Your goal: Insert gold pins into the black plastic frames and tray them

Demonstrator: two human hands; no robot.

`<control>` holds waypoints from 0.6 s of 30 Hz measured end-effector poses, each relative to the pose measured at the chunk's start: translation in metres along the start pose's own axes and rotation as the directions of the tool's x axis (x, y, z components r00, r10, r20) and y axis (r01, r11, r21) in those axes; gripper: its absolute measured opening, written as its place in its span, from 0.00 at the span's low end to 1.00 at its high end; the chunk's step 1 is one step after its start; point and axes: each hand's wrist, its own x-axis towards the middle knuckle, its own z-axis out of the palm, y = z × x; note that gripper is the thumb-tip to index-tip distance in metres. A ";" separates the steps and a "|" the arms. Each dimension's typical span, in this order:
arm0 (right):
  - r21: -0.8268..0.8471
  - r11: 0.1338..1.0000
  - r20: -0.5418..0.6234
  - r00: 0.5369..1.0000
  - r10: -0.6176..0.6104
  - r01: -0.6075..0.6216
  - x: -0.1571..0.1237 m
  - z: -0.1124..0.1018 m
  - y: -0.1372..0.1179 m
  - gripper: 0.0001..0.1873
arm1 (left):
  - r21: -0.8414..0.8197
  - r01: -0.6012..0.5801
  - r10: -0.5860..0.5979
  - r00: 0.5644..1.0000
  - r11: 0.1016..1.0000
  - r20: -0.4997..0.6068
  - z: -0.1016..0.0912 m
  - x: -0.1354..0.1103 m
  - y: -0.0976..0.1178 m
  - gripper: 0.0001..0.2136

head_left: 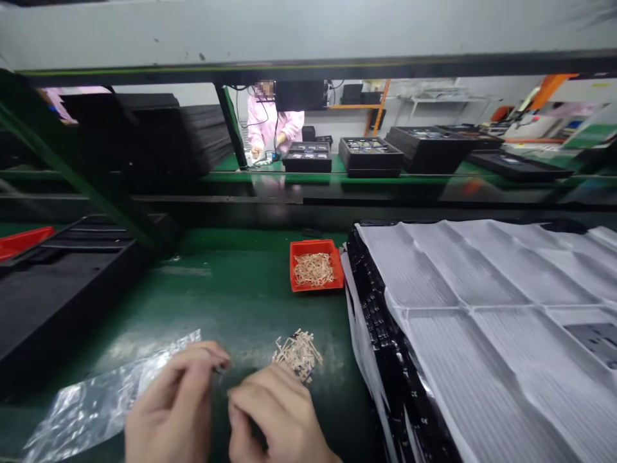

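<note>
My left hand (pixel 176 405) and my right hand (pixel 274 418) are close together low over the green table mat (pixel 226 302). The left hand's fingers pinch a tiny dark part at their tips, too small to name. The right hand's fingers are curled inward; what they hold is hidden. Just beyond the right hand lies a loose pile of small tan stick-like parts (pixel 297 354). Farther back sits a red tray (pixel 315 265) with more of the same tan parts.
A crumpled clear plastic bag (pixel 103 402) lies left of my hands. A stack of black trays (pixel 390 360) under white sheets (pixel 506 308) fills the right. Black trays (pixel 58 283) sit left. Across the bench, a person in pink (pixel 272 125) works among more trays.
</note>
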 end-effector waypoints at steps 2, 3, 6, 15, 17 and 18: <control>0.012 1.000 -0.003 1.000 -0.001 0.001 0.017 -0.010 0.006 0.12 | -0.294 -0.103 0.061 0.987 0.950 -0.148 0.006 0.023 0.007 0.12; 0.056 0.992 -0.017 0.993 0.113 -0.112 0.027 -0.016 0.012 0.09 | -0.366 -0.177 0.116 0.976 0.914 -0.183 0.009 0.035 0.010 0.13; 0.112 0.860 -0.084 0.858 0.507 -0.498 0.057 -0.029 0.038 0.11 | -0.405 -0.328 0.296 0.945 0.854 -0.141 0.021 0.064 0.012 0.25; 0.517 0.324 0.546 0.597 0.587 -0.792 0.029 -0.041 -0.007 0.38 | -0.297 -0.668 0.731 0.637 0.682 0.247 0.048 0.074 -0.008 0.51; 0.587 0.250 0.556 0.608 0.567 -0.770 0.026 -0.046 -0.019 0.35 | -0.269 -0.696 0.744 0.595 0.666 0.304 0.048 0.069 -0.005 0.51; 0.614 0.224 0.550 0.613 0.567 -0.757 0.026 -0.047 -0.021 0.32 | -0.259 -0.703 0.744 0.579 0.662 0.332 0.047 0.065 -0.003 0.52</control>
